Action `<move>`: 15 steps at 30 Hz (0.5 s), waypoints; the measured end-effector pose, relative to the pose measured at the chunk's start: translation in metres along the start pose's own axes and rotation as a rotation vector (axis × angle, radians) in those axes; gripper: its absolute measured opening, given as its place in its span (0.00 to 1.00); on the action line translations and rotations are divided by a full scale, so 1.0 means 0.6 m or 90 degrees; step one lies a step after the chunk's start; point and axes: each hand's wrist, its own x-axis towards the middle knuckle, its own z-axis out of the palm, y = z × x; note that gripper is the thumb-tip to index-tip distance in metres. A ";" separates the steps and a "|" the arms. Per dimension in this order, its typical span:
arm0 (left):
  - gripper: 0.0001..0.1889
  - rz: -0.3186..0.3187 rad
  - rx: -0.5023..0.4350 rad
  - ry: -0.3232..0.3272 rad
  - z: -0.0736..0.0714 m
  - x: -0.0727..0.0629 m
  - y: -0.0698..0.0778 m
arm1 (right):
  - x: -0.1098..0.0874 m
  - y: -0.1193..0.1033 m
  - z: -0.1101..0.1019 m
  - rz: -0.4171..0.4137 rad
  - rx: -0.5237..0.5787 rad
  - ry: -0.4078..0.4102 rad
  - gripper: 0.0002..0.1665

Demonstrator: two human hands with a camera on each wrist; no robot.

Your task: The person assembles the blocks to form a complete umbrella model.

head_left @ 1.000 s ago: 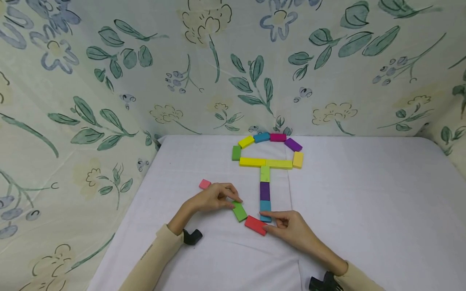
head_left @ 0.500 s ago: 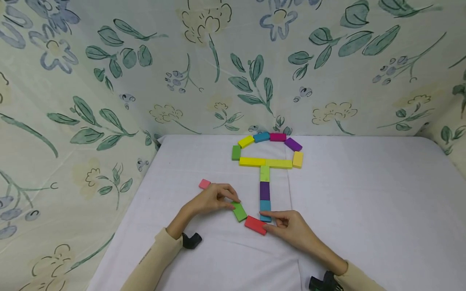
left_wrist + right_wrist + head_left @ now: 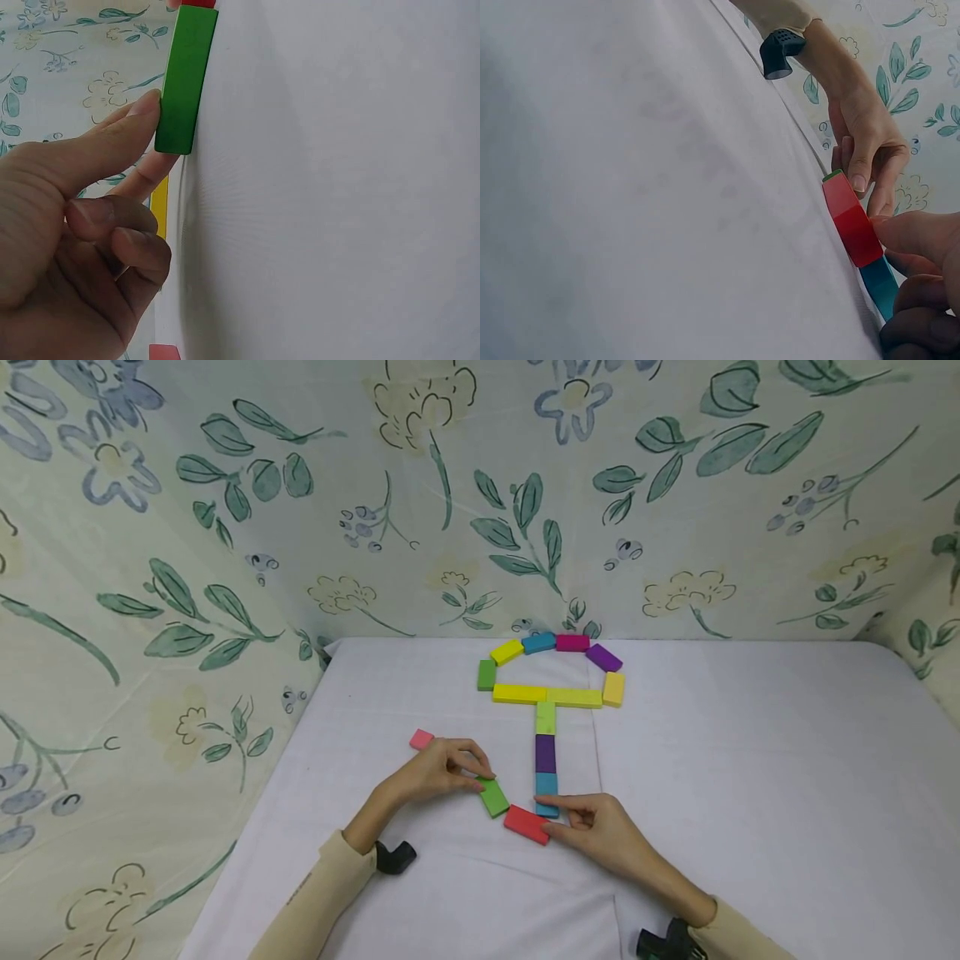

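Observation:
My left hand (image 3: 442, 768) pinches the upper end of a flat green block (image 3: 493, 797) between thumb and forefinger. Up close in the left wrist view, the thumb lies along the side of that green block (image 3: 186, 82). The green block's lower end meets a red block (image 3: 527, 824), which lies slanted on the cloth. My right hand (image 3: 600, 827) has its thumb at the red block's right end and its forefinger at the left edge of a blue block (image 3: 547, 785). In the right wrist view the thumb presses the red block (image 3: 851, 221); the other fingers are curled.
Above the blue block stand a purple block (image 3: 545, 753) and a lime block (image 3: 545, 718), leading up to two long yellow blocks (image 3: 520, 693). Several coloured blocks arch behind, including a magenta one (image 3: 573, 643). A pink block (image 3: 422, 739) lies beyond my left hand on the white cloth (image 3: 750, 777).
My left hand has shifted very slightly at the green block's end. The right hand and the blocks stay where they were.

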 end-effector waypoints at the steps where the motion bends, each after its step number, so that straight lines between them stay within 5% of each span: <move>1: 0.10 -0.001 -0.001 0.001 0.000 0.000 0.000 | 0.000 0.000 0.000 0.000 0.000 0.000 0.21; 15: 0.10 -0.007 -0.013 0.004 0.002 -0.001 -0.001 | 0.001 -0.002 -0.001 -0.001 0.000 -0.004 0.21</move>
